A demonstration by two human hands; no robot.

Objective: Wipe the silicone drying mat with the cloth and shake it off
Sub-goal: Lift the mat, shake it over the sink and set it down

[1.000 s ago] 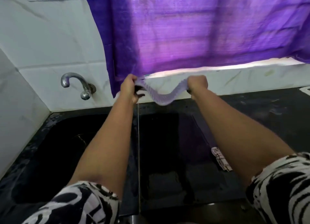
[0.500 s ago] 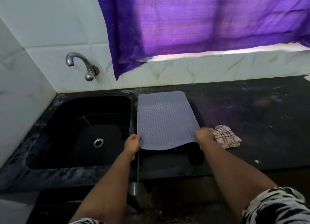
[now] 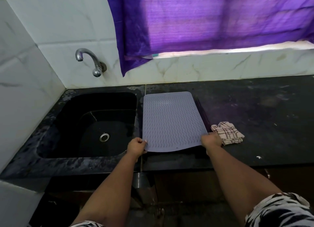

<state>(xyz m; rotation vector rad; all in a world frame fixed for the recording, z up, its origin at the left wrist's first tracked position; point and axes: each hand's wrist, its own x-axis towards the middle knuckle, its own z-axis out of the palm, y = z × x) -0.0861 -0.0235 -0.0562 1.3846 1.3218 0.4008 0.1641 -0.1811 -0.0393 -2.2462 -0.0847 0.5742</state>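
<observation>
Both hands pinch the near corners of the silicone drying mat (image 3: 171, 123), the left hand (image 3: 136, 146) curled round the corner nearest the sink (image 3: 51, 124) and the right hand (image 3: 211, 140) gripping the opposite corner beside the cloth (image 3: 227, 133). The lavender mat, ribbed in a wavy pattern, lies lengthwise on the black bench (image 3: 254, 107) just right of the sink, its far end flat against the stone while the near edge rides slightly lifted and bowed between the two grips. Held at both corners like this, the floppy sheet stays spread rather than folding on itself, which appears to be the point of the two-handed hold: the person seems to be laying it square on the bench. The checked cloth sits crumpled on the bench just past the right hand, touching or nearly touching its knuckles, within easy reach and gripped by neither hand. A chrome tap (image 3: 88, 60) juts from the tiled wall above the sink, and a purple curtain (image 3: 203, 22) hangs over the window behind. Whether the wiping and shaking are done or the mat is only now being set out for wiping cannot be told from this view; the mat's placement next to the basin would suit either, letting any drips or crumbs go into the sink.
</observation>
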